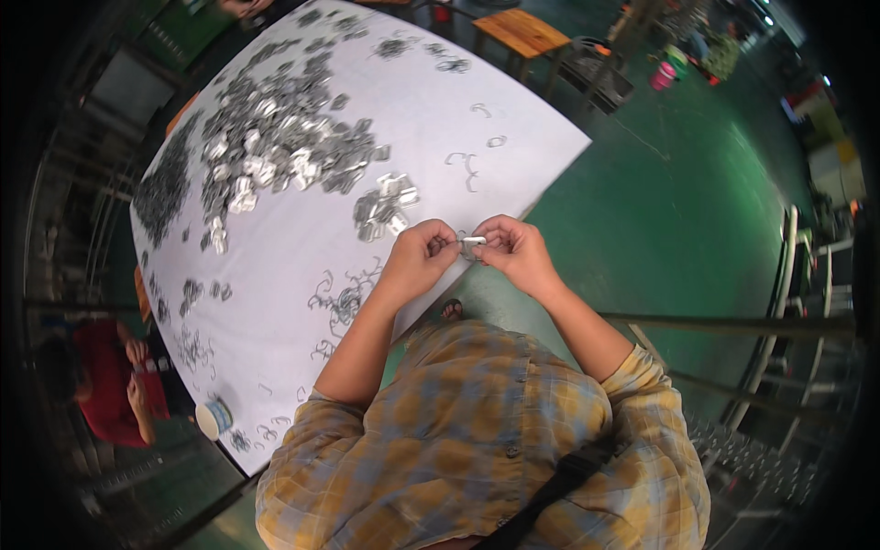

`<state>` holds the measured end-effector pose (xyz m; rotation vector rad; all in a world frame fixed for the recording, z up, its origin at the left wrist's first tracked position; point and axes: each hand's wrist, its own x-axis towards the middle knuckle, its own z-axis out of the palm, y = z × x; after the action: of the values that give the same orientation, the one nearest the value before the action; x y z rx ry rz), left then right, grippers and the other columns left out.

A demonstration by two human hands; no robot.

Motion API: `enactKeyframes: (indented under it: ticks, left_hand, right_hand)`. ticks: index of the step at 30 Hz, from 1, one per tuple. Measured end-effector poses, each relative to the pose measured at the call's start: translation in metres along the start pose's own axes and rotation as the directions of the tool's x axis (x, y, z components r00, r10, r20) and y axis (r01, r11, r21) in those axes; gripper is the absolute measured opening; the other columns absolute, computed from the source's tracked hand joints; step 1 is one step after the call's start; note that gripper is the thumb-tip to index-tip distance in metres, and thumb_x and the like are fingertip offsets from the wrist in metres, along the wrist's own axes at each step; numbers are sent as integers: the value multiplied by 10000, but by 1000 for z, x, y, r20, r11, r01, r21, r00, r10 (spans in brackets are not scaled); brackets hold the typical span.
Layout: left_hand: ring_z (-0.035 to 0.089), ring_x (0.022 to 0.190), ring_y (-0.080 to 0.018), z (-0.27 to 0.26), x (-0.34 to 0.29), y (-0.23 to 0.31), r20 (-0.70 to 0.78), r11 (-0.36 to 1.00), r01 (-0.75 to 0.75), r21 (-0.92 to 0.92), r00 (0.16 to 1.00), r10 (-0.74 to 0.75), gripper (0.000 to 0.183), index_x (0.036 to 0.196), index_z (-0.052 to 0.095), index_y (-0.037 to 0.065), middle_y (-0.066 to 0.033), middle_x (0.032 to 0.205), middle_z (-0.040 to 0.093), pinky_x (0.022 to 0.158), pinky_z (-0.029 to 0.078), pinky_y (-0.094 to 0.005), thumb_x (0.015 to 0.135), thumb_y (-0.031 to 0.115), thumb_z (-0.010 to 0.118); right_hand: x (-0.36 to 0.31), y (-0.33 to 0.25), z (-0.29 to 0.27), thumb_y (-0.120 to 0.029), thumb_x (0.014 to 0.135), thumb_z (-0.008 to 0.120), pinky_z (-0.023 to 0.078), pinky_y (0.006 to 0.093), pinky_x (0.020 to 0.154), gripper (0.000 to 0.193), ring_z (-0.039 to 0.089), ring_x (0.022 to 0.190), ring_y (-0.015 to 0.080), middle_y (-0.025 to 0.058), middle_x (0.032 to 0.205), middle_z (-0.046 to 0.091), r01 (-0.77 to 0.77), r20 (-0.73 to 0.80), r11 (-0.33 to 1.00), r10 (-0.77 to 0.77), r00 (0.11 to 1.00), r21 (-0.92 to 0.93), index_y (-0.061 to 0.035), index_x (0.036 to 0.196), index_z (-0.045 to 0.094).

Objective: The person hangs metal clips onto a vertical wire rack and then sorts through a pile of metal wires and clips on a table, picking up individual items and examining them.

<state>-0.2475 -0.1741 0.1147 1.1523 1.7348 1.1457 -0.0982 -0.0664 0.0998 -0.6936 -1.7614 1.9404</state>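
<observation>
From my remote station: left hand [423, 257] and right hand [515, 255] pinch a small metal piece [473, 241] | piece above white table's [532, 147] edge | silvery plates [293, 147] heaped across table

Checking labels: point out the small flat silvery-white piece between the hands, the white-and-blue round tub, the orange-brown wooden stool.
Small flat silvery-white piece [474, 240]: head view, bright face.
White-and-blue round tub [221, 414]: head view, side wall.
Orange-brown wooden stool [522, 33]: head view, flat top.
</observation>
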Motion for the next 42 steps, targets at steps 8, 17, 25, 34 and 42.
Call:
enactKeyframes:
  ticks: [8, 17, 25, 34, 42]
  left_hand:
    - [524, 754, -103, 131, 36, 29, 294, 913, -318, -255, 874, 387, 37, 857, 464, 1, -81, 830, 575, 679, 432, -240, 851, 16, 497]
    - [577, 799, -181, 283, 5, 71, 680, 838, -362, -409, 491, 544, 53, 871, 418, 8, -117, 832, 569, 732, 454, -286, 850, -10, 464]
    - [551, 796, -164, 357, -30, 94, 844, 791, -464, -398, 153, 514, 61, 857, 416, 15, -94, 847, 574, 743, 439, -297, 846, 27, 475]
    - [576, 803, -204, 381, -50, 96, 899, 769, -546, -331, 67, 434, 69, 848, 421, 14, -113, 825, 565, 748, 445, -309, 831, 15, 487]
    - [575, 784, -202, 387, -47, 87, 898, 756, -575, -313, 81, 433, 58, 844, 433, 15, -98, 803, 560, 726, 449, -311, 831, 18, 490]
  right_hand:
    - [-110, -5, -90, -43, 718, 690, 482, 211, 619, 196, 561, 683, 71, 28, 821, 588, 66, -401, 945, -198, 895, -320, -24, 898, 616]
    - [-381, 94, -158, -234, 738, 691, 477, 272, 520, 246, 603, 539, 143, 76, 646, 635, -428, -965, 882, 252, 71, 198, 2, 797, 655]
    - [-494, 121, -213, -249, 718, 704, 470, 297, 582, 279, 586, 592, 152, 73, 665, 628, -532, -795, 832, -213, -568, 156, -24, 879, 666]
    - [-494, 147, -252, -247, 711, 700, 468, 326, 662, 328, 608, 712, 194, 85, 773, 641, -425, -880, 898, -110, -463, 111, -54, 972, 653]
    - [-502, 129, -252, -103, 782, 642, 401, 236, 568, 430, 450, 652, 82, -32, 751, 477, 155, -985, 974, 171, -36, 164, -93, 1196, 524]
